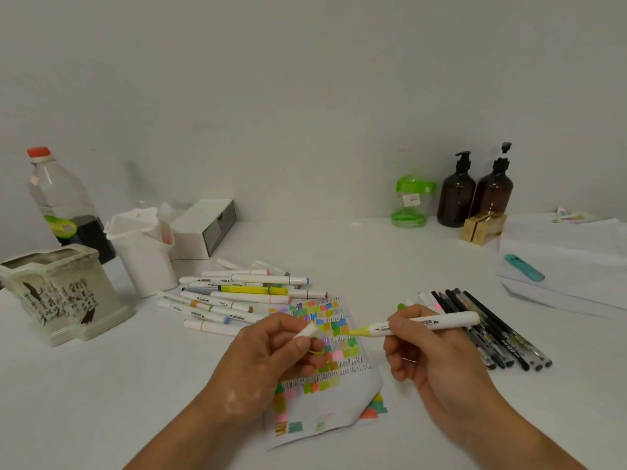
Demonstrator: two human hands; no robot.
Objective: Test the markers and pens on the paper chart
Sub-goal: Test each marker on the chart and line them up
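The right hand grips an uncapped yellow marker. The left hand pinches its cap above the paper chart.

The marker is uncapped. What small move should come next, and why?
Probably lower the white marker in the right hand so its bare yellow-green tip touches a blank patch of the swatch-covered paper chart. The left hand holds the white cap clear, and the tip hovers over the chart.

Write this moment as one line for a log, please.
right hand: holds yellow-green marker, tip bare, over chart | left hand: pinches cap | paper chart: beneath both hands, many colour patches
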